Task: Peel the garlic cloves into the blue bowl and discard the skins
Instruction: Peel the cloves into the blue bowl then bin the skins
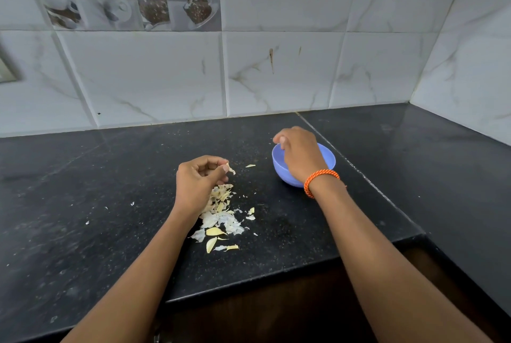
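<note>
Right hand (300,153) hangs over the blue bowl (329,161), fingers curled downward at the far-left rim; whether it holds a clove can't be told, fingertips point away from the camera. Bowl contents are hidden behind that hand; only a bare patch of inner wall shows on the left. Bowl sits on the black bench (83,204), right of centre, near the seam in the stone.

Left hand (197,176) is well apart from the bowl, to its left, fingers curled and pinching a small piece of garlic skin (230,169) between thumb and finger. Directly below and nearer the camera lies the skin pile (221,218), loosely spread, its long run heading from the left hand toward the bench edge. A few pale yellow pieces in it may be cloves or thick skins, unclear.

Judgement: next move likely drops the pinched skin onto the pile; left hand is the nearer one, pile just beneath it. Orange bracelet (320,180) on the right wrist.
</note>
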The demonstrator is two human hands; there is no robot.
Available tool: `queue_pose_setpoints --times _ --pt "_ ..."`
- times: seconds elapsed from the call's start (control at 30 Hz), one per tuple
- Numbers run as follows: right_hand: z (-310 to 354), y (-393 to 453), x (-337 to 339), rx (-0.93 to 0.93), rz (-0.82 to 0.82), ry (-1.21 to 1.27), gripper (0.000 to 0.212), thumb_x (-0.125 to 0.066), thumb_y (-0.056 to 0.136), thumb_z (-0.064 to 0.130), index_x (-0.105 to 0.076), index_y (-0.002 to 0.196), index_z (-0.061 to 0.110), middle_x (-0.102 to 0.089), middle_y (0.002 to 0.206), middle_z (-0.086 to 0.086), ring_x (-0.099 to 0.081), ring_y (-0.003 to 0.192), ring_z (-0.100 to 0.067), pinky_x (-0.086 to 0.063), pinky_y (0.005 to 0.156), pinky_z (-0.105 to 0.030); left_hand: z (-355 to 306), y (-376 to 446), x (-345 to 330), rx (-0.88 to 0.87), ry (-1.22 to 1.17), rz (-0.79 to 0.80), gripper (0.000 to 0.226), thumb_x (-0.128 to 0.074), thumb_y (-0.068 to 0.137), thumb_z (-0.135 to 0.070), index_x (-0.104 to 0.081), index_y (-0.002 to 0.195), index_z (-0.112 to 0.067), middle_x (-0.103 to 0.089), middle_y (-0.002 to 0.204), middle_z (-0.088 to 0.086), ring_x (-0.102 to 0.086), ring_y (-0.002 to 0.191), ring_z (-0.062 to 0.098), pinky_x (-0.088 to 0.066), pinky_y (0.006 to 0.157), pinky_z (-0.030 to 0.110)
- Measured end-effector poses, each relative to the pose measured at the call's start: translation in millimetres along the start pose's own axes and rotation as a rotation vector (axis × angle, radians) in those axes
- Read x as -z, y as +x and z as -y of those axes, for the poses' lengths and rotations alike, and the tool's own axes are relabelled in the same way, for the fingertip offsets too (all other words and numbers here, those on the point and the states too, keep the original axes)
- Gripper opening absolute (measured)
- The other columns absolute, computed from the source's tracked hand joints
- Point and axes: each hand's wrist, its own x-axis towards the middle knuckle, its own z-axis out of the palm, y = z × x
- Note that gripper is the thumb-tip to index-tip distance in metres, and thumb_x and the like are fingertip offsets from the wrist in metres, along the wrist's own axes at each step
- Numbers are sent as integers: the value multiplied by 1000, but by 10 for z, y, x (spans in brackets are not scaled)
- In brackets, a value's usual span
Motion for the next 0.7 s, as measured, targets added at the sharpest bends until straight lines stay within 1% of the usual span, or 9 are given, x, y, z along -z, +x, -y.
queue_pose_setpoints --times 0.1,0.2,0.27,0.33,0.47,0.53,0.57,0.63,0.7 --pt "-188 15 61 -122 85 -57 42 -35 105 0 -71 126 10 -71 120 -15 -66 101 -32 -55 88 -41 1 8 -5 1 8 -1 5 -82 95 -9 -83 100 -9 -80 85 11 -76 74 29 -64 73 41" --pt "-271 -22 86 -164 105 -75 45 -35 104 3 -68 131 17 -70 123 -10 -66 99 -30 -54 85 -38 -1 7 -18 -5 22 0 5 -82 95 -9 -83 99 -10 -80 85 11 -75 74 29 -64 73 42" --pt "-299 -45 85 -164 95 -72 45 -37 104 2 -69 131 19 -72 120 -8 -66 104 -29 -54 85 -37 -3 0 -23 -8 22 0 5 -81 95 -8 -83 99 -10 -80 85 11 -76 75 33 -63 72 41" --pt "-303 -62 78 -154 5 -75 40 -45 101 3 -74 119 24 -74 110 -3 -67 102 -26 -58 84 -40 -7 -7 -24 -5 25 -1 5 -82 94 -7 -83 98 -10 -80 84 11 -76 77 36 -63 72 41" --pt "-168 -94 53 -50 -202 -18 16 -67 96 10 -74 86 19 -69 88 2 -64 82 -19 -55 74 -38 -25 -22 -28 -10 29 10 6 -82 93 -7 -83 98 -11 -81 85 9 -78 79 35 -64 74 42" --pt "-27 -154 3 31 -191 53 26 -68 101 23 -70 76 13 -63 78 0 -58 74 -20 -52 71 -42 -34 -32 -27 -10 26 15 6 -83 93 -8 -83 98 -11 -81 86 9 -79 80 35 -63 74 41" --pt "46 -203 -44 92 -170 85 28 -67 102 24 -68 76 13 -61 76 1 -56 74 -20 -50 71 -43 -41 -35 -30 -9 23 16 6 -83 93 -7 -83 98 -11 -81 86 9 -79 80 35 -63 74 41" --pt "179 -320 -174 228 -127 137 14 -68 98 16 -66 85 18 -61 84 6 -55 82 -16 -50 74 -41 -41 -35 -29 -7 18 23 7 -83 93 -7 -83 99 -11 -81 86 10 -79 80 34 -63 75 42" --pt "260 -415 -353 295 -94 163 14 -68 96 9 -63 93 21 -59 91 9 -54 86 -14 -50 75 -38 -46 -36 -25 -11 6 36 7 -83 93 -7 -83 99 -11 -81 86 10 -79 80 34 -62 74 41"
